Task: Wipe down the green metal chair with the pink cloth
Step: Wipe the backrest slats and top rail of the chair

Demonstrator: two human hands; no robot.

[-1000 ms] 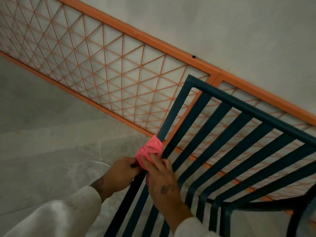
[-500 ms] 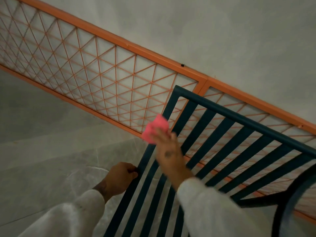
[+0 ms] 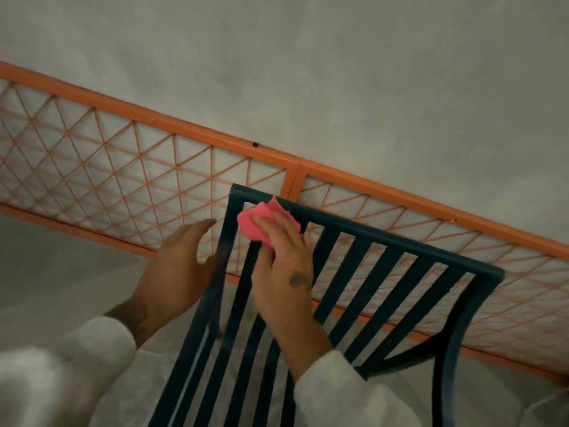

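The dark green metal chair [image 3: 385, 241] fills the lower middle, its slatted back leaning toward me. The pink cloth [image 3: 252, 224] lies bunched against the top left corner of the back, just under the top rail. My right hand [image 3: 283, 272] presses it onto the slats with fingers laid flat over it. My left hand [image 3: 175, 266] is spread with straight fingers beside the chair's left post, the thumb close to or touching the post. It holds nothing.
An orange metal lattice fence [image 3: 123, 167] runs along the pale wall [image 3: 338, 72] right behind the chair. Grey tiled floor [image 3: 46, 272] lies to the left. The chair's curved right armrest [image 3: 455, 349] sits at the lower right.
My right hand slid the cloth up the left side of the back to the top corner. My left hand let go of the lower left post, rose and spread out.
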